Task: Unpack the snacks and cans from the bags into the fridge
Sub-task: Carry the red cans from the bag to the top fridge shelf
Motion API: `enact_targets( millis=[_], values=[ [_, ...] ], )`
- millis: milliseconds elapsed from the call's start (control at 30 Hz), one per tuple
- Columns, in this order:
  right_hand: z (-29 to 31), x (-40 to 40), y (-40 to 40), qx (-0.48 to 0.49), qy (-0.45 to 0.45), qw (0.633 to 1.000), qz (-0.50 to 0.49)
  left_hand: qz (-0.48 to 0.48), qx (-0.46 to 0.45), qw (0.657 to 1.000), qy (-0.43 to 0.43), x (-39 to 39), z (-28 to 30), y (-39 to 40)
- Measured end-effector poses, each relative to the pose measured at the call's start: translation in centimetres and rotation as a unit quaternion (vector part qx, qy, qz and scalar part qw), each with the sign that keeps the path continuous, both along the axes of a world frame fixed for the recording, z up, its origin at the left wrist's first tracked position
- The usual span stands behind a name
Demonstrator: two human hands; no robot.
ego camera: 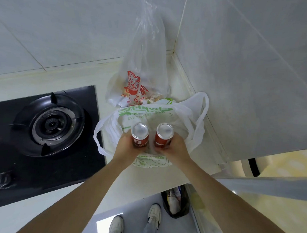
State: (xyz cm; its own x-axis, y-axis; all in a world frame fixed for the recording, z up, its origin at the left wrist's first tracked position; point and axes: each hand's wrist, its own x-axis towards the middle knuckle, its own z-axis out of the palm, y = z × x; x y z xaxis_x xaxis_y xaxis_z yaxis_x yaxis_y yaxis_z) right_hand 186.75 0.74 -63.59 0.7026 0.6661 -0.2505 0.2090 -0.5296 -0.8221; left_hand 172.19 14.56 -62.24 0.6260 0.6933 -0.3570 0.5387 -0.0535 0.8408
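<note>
Both hands gripped cans. Fingers of the left hand (126,146) were curled round the lower body of one red cylindrical metal can (140,135), and the right hand (174,148) clasped a second red metal can (164,134) in the same manner. Both cans stood upright, side by side but apart, silver ends facing up, above the open mouth of a white plastic carrier bag with green print (149,112). That bag sat on the pale countertop (181,89). Directly behind it, touching, stood a tall clear plastic bag with red print (142,72), holding snacks. A black gas hob (44,126) lay to the left. White trainers (154,214) and a dark bin (175,202) showed on the floor below.
</note>
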Motion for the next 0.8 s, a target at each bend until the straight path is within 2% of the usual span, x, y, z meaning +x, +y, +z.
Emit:
enact_targets(
  millis=[67, 233, 600, 700, 800],
  values=[
    [1.0, 0.1, -0.5, 0.003, 0.005, 1.000, -0.004, 0.002, -0.001, 1.000, -0.002, -0.5, 0.8, -0.1],
    [4.7, 0.5, -2.2, 0.012, -0.057, 0.998, -0.032, 0.007, 0.028, 1.000, 0.003, -1.7, 3.9, 0.3],
    [13.0, 1.5, -2.7, 0.022, -0.136, 0.988, -0.070, 0.012, 0.183, 0.983, 0.003, -3.1, 11.5, 2.1],
    [13.8, 1.0, -3.1, 0.045, -0.132, 0.987, -0.080, -0.003, 0.191, 0.981, -0.020, -2.6, 12.7, 2.2],
    [15.1, 0.3, -3.6, 0.088, -0.101, 0.987, -0.092, -0.011, 0.148, 0.985, -0.089, -2.2, 14.2, 1.2]
  ],
)
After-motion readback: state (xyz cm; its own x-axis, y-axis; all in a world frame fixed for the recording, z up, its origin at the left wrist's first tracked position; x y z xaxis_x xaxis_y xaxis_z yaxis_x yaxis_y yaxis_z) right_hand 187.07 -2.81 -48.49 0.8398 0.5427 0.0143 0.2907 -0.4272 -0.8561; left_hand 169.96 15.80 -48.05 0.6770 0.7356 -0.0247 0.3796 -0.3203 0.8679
